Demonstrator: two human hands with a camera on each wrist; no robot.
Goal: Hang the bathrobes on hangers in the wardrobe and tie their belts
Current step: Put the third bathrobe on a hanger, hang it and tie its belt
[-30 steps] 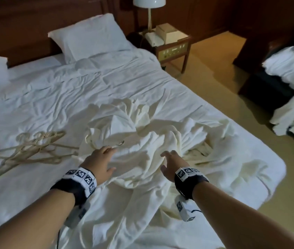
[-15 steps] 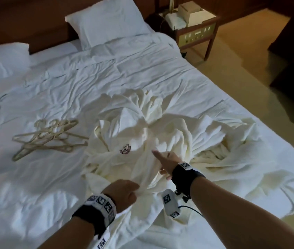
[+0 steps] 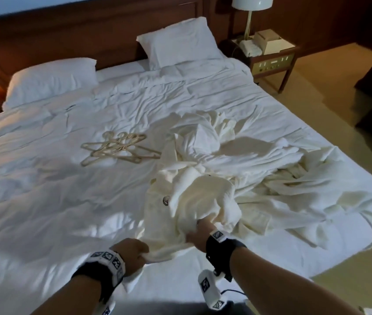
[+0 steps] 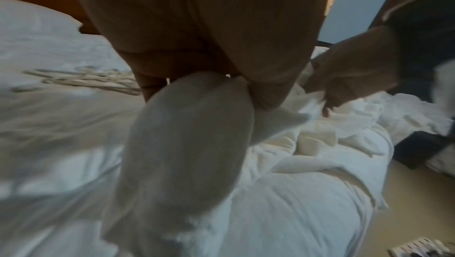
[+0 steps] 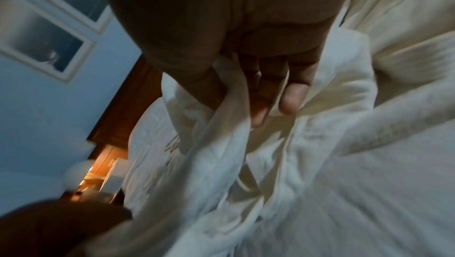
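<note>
A cream bathrobe [image 3: 201, 196] with a small round logo lies bunched on the white bed [image 3: 44, 201], partly lifted toward me. My left hand [image 3: 135, 253] grips its near edge, and the cloth [image 4: 187, 144] hangs from that fist in the left wrist view. My right hand [image 3: 199, 234] clutches a fold of the same robe [image 5: 221, 125], thumb and fingers curled into it. More cream robe cloth [image 3: 294, 178] is heaped to the right on the bed. A pile of pale wooden hangers [image 3: 117, 148] lies on the sheet to the left of the robes.
Two white pillows [image 3: 51, 80] rest against the dark wooden headboard [image 3: 89, 35]. A bedside table [image 3: 271, 57] with a lamp, a phone and a box stands at the back right. Tan carpet [image 3: 339, 110] runs along the bed's right side.
Both hands went from reaching over the robe pile to gripping one robe and pulling it toward me. The head view drew back, showing more of the bed.
</note>
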